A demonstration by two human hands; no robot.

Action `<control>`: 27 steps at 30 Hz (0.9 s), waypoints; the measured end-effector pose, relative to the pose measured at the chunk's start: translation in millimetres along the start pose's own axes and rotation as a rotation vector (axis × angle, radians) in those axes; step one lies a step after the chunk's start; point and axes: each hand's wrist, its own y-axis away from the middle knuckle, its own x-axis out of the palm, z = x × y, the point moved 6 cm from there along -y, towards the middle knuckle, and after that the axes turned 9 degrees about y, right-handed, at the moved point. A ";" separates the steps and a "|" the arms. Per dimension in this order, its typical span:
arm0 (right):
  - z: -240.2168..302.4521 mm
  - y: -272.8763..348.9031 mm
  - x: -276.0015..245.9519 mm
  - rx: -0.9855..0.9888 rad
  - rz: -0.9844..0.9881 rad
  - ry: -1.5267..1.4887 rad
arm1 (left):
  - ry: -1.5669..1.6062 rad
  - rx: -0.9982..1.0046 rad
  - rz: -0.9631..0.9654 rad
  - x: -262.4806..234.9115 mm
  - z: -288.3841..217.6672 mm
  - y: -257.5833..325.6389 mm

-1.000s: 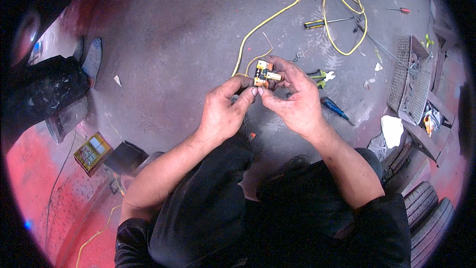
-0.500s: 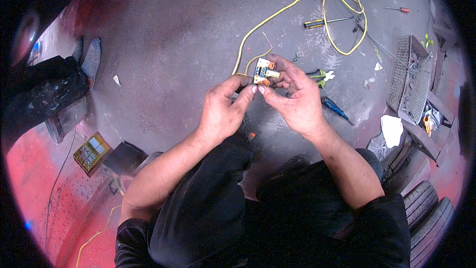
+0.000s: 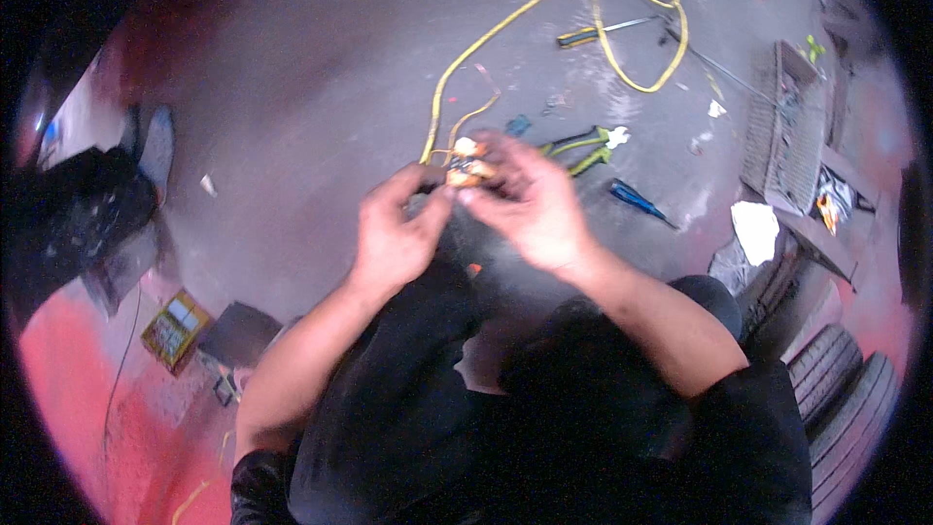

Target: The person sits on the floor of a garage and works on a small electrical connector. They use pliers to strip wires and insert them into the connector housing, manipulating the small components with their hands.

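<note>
Both my hands meet over the grey floor around a small electrical connector (image 3: 469,173) with white, orange and brassy parts, blurred by motion. Thumb and fingers of my right hand (image 3: 536,214) grip its right side. My left hand (image 3: 394,238) is closed in a pinch at its left side, where the yellow cord (image 3: 434,109) runs down to the fingers; the thumb tip is by the connector. A thin yellow wire (image 3: 473,114) with a bare coppery tip curls up beside the cord. Exactly how the wires meet the connector is hidden.
Right of my hands lie green-handled pliers (image 3: 583,139), a blue screwdriver (image 3: 635,197) and a yellow-black screwdriver (image 3: 578,37). Farther right are a mesh basket (image 3: 797,126), a white rag (image 3: 755,233) and tyres (image 3: 850,428). At left are another person's leg (image 3: 78,204) and a yellow tin (image 3: 175,331).
Both hands and the connector have shifted left and slightly down in the picture, while the floor items also shifted left. The pliers and a small blue piece now show more fully. The grip looks unchanged.
</note>
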 end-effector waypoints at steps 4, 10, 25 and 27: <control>-26.8 14.7 14.1 0.112 0.035 0.164 | 0.045 -0.129 0.090 -2.4 31.3 18.5; -14.9 30.7 11.1 0.209 0.186 0.500 | 0.093 -0.293 0.440 5.6 50.1 23.4; -31.3 48.9 -60.7 0.169 -0.343 -0.064 | -0.239 0.073 0.288 86.6 34.4 -84.6; -29.2 52.4 -70.3 0.152 -0.367 -0.079 | -0.168 0.105 0.277 90.8 24.9 -78.9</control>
